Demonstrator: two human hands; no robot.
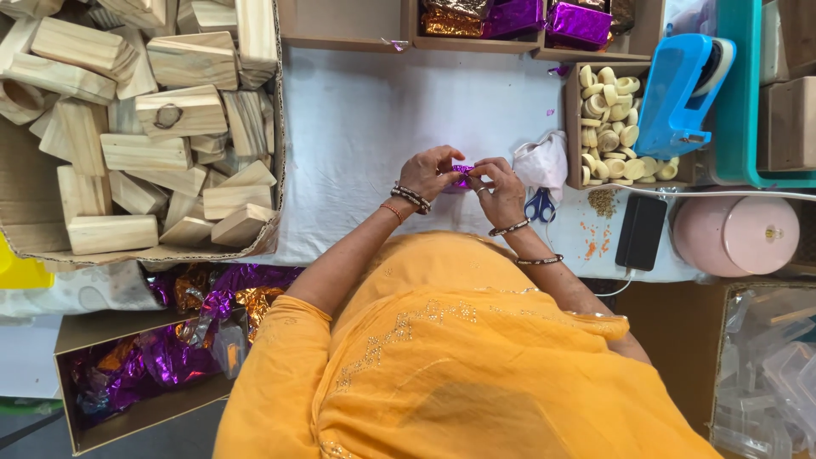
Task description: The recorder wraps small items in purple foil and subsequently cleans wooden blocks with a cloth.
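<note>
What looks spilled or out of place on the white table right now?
Loose orange and brown grains lie scattered on the white table between the blue-handled scissors and the black phone, outside any container. Nothing else stands out; both hands hold a small purple foil piece.

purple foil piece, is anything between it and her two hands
Nothing visible: the left hand and right hand both pinch the purple foil piece directly, above the white cloth.

Small craft packing workshop, carton of wooden blocks (136, 127), foil wrappers (510, 17), tape dispenser (680, 89)
</note>
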